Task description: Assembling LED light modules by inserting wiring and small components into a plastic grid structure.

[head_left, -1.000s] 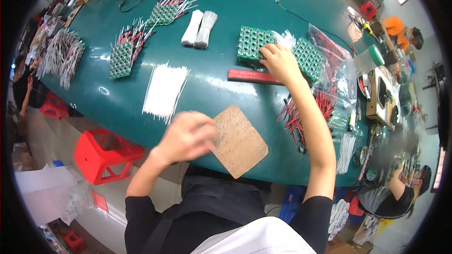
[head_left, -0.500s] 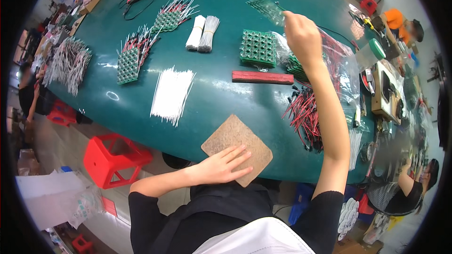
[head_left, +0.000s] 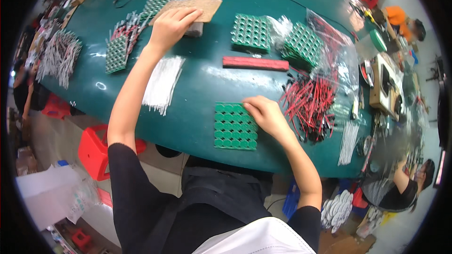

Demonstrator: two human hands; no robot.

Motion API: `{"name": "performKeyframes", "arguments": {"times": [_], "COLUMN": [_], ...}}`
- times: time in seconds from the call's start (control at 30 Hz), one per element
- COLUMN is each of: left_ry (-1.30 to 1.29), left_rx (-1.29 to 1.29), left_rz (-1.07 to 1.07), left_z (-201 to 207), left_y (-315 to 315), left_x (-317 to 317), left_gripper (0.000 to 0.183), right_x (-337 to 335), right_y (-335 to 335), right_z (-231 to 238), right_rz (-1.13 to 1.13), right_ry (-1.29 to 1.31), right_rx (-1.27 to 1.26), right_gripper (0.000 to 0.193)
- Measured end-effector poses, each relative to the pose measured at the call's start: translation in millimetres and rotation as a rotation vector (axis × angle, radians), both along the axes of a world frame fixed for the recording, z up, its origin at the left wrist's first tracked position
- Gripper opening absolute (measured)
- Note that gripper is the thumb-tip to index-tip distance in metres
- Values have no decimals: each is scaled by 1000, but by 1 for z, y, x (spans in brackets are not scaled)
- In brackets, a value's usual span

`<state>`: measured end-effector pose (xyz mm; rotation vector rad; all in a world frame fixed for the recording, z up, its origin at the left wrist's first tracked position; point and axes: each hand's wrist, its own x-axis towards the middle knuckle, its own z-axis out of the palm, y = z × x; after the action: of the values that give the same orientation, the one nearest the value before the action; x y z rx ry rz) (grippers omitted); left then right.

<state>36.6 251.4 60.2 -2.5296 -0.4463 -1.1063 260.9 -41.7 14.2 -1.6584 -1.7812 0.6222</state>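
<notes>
My left hand (head_left: 173, 27) is closed on the edge of a thin brown board (head_left: 210, 8), which it holds over the far left of the table above the bundled white wires. Near the front of the table a green circuit board panel (head_left: 235, 134) with rows of round sections lies flat. The fingers and thumb of my right hand (head_left: 266, 115) pinch its upper right corner. To the left a flat pile of thin white wires (head_left: 163, 84) lies under my left forearm. Beyond the panel there is a long red bar (head_left: 255, 63).
Stacked green panels stand at the back (head_left: 251, 33) and beside them (head_left: 302, 46). Red and black wires (head_left: 310, 106) heap up on the right next to a clear plastic bag (head_left: 341, 61). Wired boards (head_left: 116, 54) sit at the left, and a red stool (head_left: 92, 153) stands below the table edge.
My left hand has lifted the brown board from the front edge and carried it to the far left. My right hand has come back from the far side, bringing the green panel to the front.
</notes>
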Motion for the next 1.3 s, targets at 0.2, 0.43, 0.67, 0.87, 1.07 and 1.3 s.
{"name": "performKeyframes", "arguments": {"times": [0.2, 0.43, 0.67, 0.87, 1.07, 1.3], "left_ry": [258, 543, 401, 67, -320, -736], "left_rx": [-354, -785, -957, -717, -1329, -1963], "left_rz": [114, -277, -460, -362, -247, -335], "left_z": [-18, -18, -48, -38, -37, -38], "left_y": [-52, -233, -264, -265, -270, -287], "left_x": [22, 27, 13, 15, 2, -2], "left_gripper": [65, 71, 57, 31, 21, 16], "right_x": [11, 32, -25, -51, -45, -69], "right_y": [-53, -129, -105, -98, -87, -81], "right_z": [24, 7, 24, 44, 30, 12], "right_rz": [-420, -726, -546, -274, -311, -210], "right_ry": [-307, -314, 190, 445, 467, 579], "right_rx": [148, -145, -127, -209, -69, 80], "right_gripper": [18, 15, 13, 13, 16, 15]}}
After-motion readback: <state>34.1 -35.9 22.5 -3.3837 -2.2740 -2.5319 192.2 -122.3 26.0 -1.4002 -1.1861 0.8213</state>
